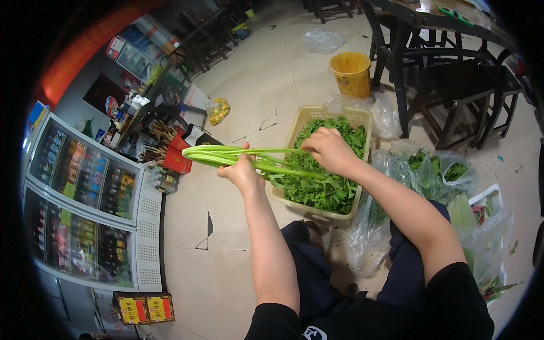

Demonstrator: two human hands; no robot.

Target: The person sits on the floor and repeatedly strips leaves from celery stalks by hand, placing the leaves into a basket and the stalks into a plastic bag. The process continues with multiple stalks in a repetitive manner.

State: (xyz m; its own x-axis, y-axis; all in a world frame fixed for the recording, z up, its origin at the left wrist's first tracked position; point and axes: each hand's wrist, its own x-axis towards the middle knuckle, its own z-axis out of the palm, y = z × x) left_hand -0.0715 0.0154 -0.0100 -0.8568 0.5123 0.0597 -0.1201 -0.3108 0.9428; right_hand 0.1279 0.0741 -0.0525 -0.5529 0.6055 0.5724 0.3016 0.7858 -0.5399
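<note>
My left hand point(243, 169) grips a bunch of green celery point(212, 155) around its stalks, the pale base pointing left. The stalks reach right, over a cream plastic basket point(293, 127) on the floor. Celery leaves point(327, 191) fill much of the basket. Above them, my right hand point(327, 148) has its fingers bent together at the far end of one upper stalk. Its fingertips are partly hidden, but they appear to pinch that stalk.
A yellow waste bin point(351, 76) stands beyond the basket. Clear plastic bags with greens point(437, 170) lie to the right, near dark wooden stools point(459, 85) and a table. A glass-door drinks fridge point(85, 170) and a red box of chopsticks point(177, 153) are at left.
</note>
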